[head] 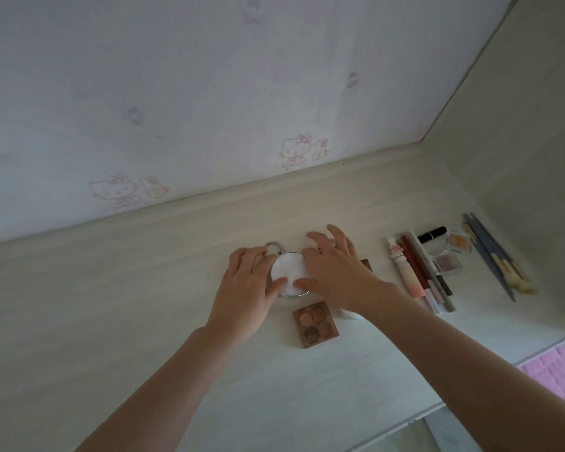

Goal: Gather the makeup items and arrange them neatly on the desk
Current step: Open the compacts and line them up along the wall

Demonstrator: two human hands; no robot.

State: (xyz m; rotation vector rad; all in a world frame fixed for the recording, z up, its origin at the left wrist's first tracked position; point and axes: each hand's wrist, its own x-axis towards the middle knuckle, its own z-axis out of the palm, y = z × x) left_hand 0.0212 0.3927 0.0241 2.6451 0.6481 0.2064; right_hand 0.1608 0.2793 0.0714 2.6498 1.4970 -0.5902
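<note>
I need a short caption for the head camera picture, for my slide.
Both hands, left hand and right hand, hold a round white compact on the desk, beside a brown palette.

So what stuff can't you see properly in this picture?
- Round white compact, head view: both hands cover its sides, so its full shape is hidden.
- Brown item behind the right hand: only a corner shows.
- White thing under the right wrist: mostly covered.
- Ring by the left hand: fingers hide part of it.
- Labels on the pencils and tubes: too small and blurry to read.
</note>
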